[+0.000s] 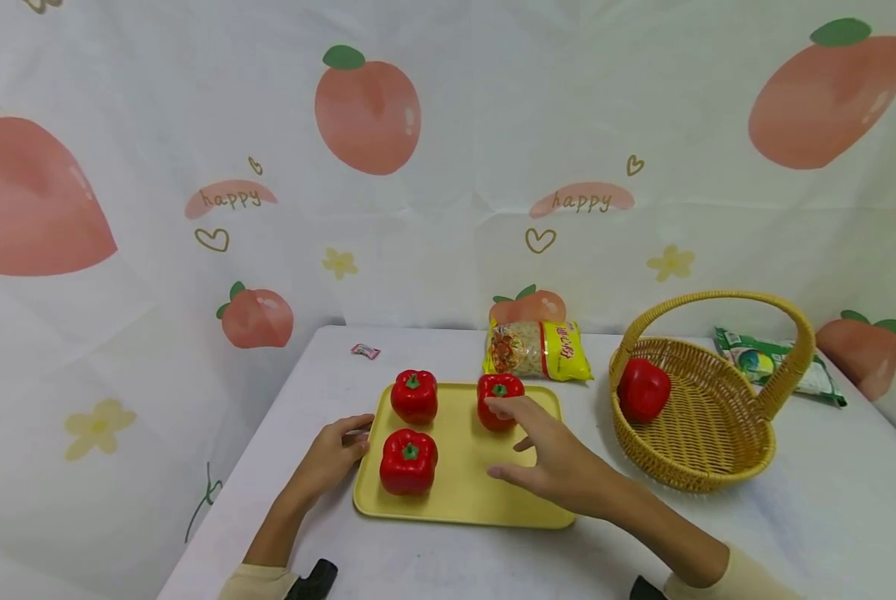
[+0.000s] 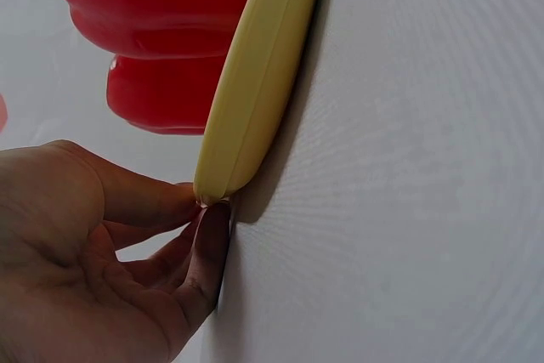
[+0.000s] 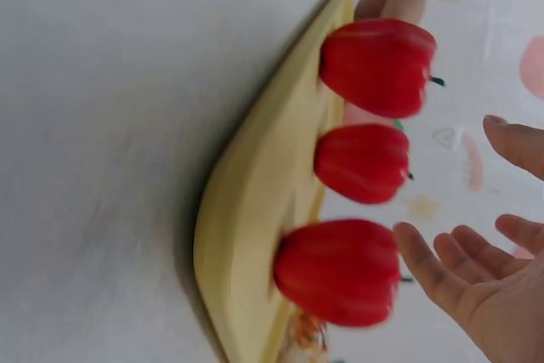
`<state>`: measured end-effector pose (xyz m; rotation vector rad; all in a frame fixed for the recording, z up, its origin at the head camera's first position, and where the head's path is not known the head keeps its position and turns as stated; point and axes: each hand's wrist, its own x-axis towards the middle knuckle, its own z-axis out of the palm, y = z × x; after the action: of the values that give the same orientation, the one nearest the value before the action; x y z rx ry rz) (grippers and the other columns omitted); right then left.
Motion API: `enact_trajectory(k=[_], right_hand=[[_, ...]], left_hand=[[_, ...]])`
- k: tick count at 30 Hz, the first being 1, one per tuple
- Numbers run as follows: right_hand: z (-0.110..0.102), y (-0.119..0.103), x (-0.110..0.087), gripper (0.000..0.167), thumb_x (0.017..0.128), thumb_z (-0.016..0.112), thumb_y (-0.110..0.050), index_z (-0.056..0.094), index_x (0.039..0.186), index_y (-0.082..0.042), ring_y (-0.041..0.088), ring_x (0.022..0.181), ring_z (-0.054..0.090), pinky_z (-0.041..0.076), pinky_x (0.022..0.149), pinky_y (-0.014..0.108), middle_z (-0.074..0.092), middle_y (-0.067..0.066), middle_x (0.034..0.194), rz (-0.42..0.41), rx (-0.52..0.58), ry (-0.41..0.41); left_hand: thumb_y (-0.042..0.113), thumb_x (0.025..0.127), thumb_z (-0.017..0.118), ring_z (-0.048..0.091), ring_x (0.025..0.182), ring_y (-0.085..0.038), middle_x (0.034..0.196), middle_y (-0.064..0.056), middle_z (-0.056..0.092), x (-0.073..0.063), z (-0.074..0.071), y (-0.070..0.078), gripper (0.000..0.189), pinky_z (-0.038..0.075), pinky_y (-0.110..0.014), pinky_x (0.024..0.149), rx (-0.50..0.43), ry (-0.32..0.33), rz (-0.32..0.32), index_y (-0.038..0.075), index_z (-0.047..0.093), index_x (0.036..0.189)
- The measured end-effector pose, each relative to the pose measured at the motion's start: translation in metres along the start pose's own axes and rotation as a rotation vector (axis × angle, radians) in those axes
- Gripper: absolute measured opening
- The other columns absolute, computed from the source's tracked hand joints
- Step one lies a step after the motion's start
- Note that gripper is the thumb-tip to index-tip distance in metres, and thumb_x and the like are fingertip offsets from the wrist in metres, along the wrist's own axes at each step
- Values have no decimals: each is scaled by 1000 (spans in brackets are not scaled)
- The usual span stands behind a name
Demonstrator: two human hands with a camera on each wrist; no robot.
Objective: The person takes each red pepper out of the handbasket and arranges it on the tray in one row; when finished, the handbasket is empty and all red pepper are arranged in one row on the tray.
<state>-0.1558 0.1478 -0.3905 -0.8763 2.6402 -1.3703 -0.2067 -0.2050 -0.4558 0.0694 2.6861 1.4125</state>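
- In the head view, I take the middle of the yellow tray (image 1: 458, 475) as the centre of a clock, with 12 o'clock toward the printed backdrop (image 1: 448, 275); the tray lies on the white table (image 1: 448, 567)
- The left hand (image 1: 330, 457) is at 9 o'clock, beside the tray; the left wrist view shows its thumb and fingers pinching the tray's edge
- The right hand (image 1: 560, 462) is above the 3 o'clock side of the tray, its thumb and fingers spread apart
- The 1 o'clock pepper (image 1: 497, 420), red and upright on the tray, is nearest to the right hand; one finger covers a part of it, and whether they touch I cannot tell
- The 10 o'clock pepper (image 1: 414, 402) and the 9 o'clock pepper (image 1: 408, 468) stand also upright on the tray, stems up, near each other
- At 3 o'clock, apart from the tray, is a woven basket (image 1: 706, 417) with a tall handle; the basket pepper (image 1: 644, 392) rests inside, toward the basket's own 10 o'clock
- Behind the basket, at its 2 o'clock, lies a green-and-white packet (image 1: 824, 379)
- At 1 o'clock, just beyond the tray, lies a yellow food bag (image 1: 530, 350)
- A small wrapped sweet (image 1: 365, 351) lies toward 10 o'clock, past the tray
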Motion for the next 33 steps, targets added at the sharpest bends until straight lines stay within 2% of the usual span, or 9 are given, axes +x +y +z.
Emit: enact_trajectory(k=[3, 8, 15, 18, 21, 25, 28, 31, 33], right_hand=[[-13, 0, -13, 76, 92, 85, -26, 47, 156, -13, 32, 134, 57, 64, 93, 42, 54, 9, 153, -7, -22, 55], [-33, 3, -38, 66, 91, 86, -26, 55, 149, -23, 18, 124, 63, 64, 87, 33, 63, 0, 143, -11, -108, 161], [-58, 12, -72, 55, 88, 88, -19, 65, 138, -21, 5, 112, 66, 65, 82, 29, 68, -8, 130, -61, -248, 285], [-67, 14, -83, 53, 86, 89, -17, 68, 135, -21, 1, 108, 66, 65, 80, 28, 69, -10, 127, -42, -291, 321], [-76, 16, -93, 52, 85, 90, -12, 70, 132, -18, -1, 107, 66, 65, 77, 25, 71, -6, 125, -34, -316, 352], [-89, 22, -104, 50, 83, 89, -6, 71, 128, -17, -4, 108, 65, 62, 77, 17, 73, -3, 122, -21, -351, 393], [-99, 30, -111, 48, 84, 88, -3, 72, 127, -15, -6, 106, 64, 58, 77, 12, 72, -7, 118, -6, -365, 426], [-109, 38, -114, 42, 88, 86, -6, 72, 127, -14, -10, 104, 63, 55, 77, 7, 72, -12, 115, 45, -363, 455], [-116, 43, -115, 38, 92, 83, -12, 72, 128, -14, -13, 101, 62, 54, 76, 7, 72, -11, 114, 99, -356, 467]], left_hand=[[-1, 102, 60, 63, 131, -40, 146, -24, 62, -1, 0, 0, 45, 58, -45, 105, 3, -2, -8, -4, 58, 147], [0, 102, 60, 63, 131, -41, 146, -25, 61, -2, 0, 0, 46, 58, -46, 105, 10, -6, -5, -4, 57, 148], [0, 103, 59, 64, 130, -39, 146, -23, 62, -3, -2, 0, 46, 59, -45, 104, 2, -10, -12, -4, 57, 148], [0, 103, 60, 64, 129, -39, 146, -24, 62, -3, -3, 0, 46, 59, -44, 104, -2, -12, -16, -3, 57, 148], [1, 103, 60, 64, 128, -38, 146, -23, 62, -3, -3, -1, 46, 59, -45, 104, -2, -11, -22, -3, 57, 148], [1, 103, 60, 65, 128, -38, 146, -23, 62, -2, -2, -1, 46, 59, -44, 103, -4, -12, -23, -3, 58, 148], [1, 103, 59, 64, 129, -38, 146, -23, 62, -2, -2, -1, 46, 59, -44, 103, -5, -16, -21, -3, 57, 148], [1, 103, 59, 64, 129, -39, 147, -23, 61, -1, -2, 0, 46, 59, -45, 104, -2, -17, -18, -3, 57, 148], [1, 103, 59, 64, 129, -39, 147, -24, 61, 0, -1, 0, 46, 59, -45, 104, -2, -18, -13, -4, 57, 148]])
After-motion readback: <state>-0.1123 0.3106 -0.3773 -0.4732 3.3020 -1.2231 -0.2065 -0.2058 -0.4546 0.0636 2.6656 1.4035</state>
